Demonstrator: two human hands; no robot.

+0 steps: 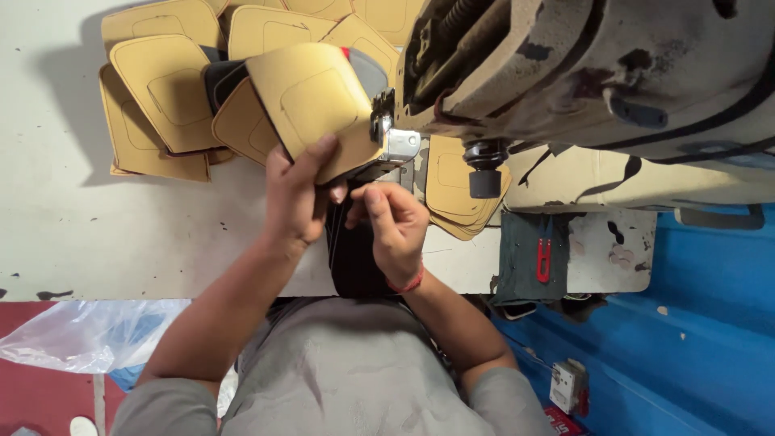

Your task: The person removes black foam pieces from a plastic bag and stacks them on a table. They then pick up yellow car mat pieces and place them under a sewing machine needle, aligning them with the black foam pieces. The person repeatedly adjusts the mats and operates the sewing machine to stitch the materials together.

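A big, dirty sewing machine fills the top right of the head view. Everything else is told from it.

The pale work table lies under the machine and runs off to its left. At the near edge of that table is the person's grey shirt.

On the table, left of the machine, lies a heap of tan cut pieces, each with a stitched line near its edge. A smaller stack of tan pieces sits right under the machine's arm.

A black piece hangs down from the machine's needle end toward the person.

The left hand is just left of the needle end. It is closed on a tan curved piece, thumb on top, and holds it up against the metal foot.

The right hand is just below the foot. Its fingers are curled in, pinching the top edge of the black piece.

Below the machine, to the right, red snips lie on a dark cloth.
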